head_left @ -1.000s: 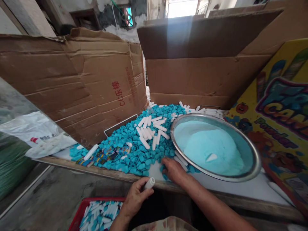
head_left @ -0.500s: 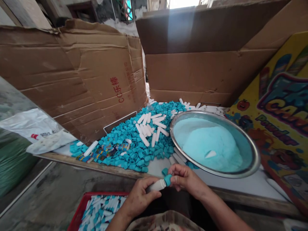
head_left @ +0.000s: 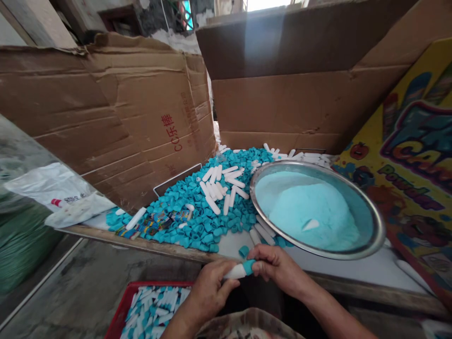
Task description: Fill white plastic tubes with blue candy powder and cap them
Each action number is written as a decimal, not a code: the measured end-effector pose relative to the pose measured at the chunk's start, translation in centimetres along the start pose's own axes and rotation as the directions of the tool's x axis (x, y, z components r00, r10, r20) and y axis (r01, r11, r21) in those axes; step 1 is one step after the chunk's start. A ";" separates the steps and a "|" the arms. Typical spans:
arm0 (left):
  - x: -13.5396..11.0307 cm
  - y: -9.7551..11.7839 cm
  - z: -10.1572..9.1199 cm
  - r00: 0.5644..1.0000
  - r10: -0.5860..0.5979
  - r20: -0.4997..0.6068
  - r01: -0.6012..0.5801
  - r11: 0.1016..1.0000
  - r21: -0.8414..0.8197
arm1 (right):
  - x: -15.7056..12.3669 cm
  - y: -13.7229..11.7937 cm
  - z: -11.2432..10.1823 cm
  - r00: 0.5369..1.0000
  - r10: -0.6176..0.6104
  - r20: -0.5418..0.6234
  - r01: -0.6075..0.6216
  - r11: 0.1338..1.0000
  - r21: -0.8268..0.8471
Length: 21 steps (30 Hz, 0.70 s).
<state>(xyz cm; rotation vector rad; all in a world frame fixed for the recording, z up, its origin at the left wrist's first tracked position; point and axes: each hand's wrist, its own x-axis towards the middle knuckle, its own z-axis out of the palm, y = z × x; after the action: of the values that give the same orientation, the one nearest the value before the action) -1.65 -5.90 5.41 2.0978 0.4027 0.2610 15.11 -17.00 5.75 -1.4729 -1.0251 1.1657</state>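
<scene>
That white tube (head_left: 235,271) is right by the front edge of the table (head_left: 230,245), left hand (head_left: 213,282) wrapped round it, right hand (head_left: 277,268) pinching the blue cap (head_left: 249,267) on its end. Beyond it there's a heap of loose caps (head_left: 197,235), plus a steel bowl (head_left: 380,235) of powder (head_left: 310,207) hogging the right side. Brown cardboard (head_left: 123,117) says CC乐棒 in red, the yellow box (head_left: 409,150) reads "Powder" under a cut-off "CAN", and the white bag's (head_left: 70,197) print is too tiny for me.
</scene>
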 end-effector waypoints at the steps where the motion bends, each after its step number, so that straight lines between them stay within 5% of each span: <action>1: 0.0 0.0 0.0 1.000 0.006 0.006 -0.006 1.000 0.030 | 0.0 0.0 -0.1 1.000 -0.003 0.000 0.003 1.000 -0.021; 8: 0.2 -0.6 0.9 1.000 -0.017 0.025 0.013 0.991 0.130 | 0.2 1.0 0.6 0.997 0.013 -0.078 -0.020 0.996 -0.087; 17: 0.4 -1.5 2.1 0.998 -0.055 0.031 0.055 0.998 -0.023 | -0.5 2.6 1.7 0.986 0.033 -0.162 -0.034 0.999 -0.002; 21: 0.8 -0.9 2.2 0.991 -0.073 0.113 0.076 0.997 -0.018 | -1.1 2.3 1.1 0.994 0.060 -0.091 -0.060 0.998 0.003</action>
<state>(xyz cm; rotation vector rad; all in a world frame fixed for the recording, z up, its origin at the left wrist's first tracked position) -0.36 -6.86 3.56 2.0602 0.4083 0.1025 13.95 -18.35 3.55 -1.5516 -0.9235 1.1306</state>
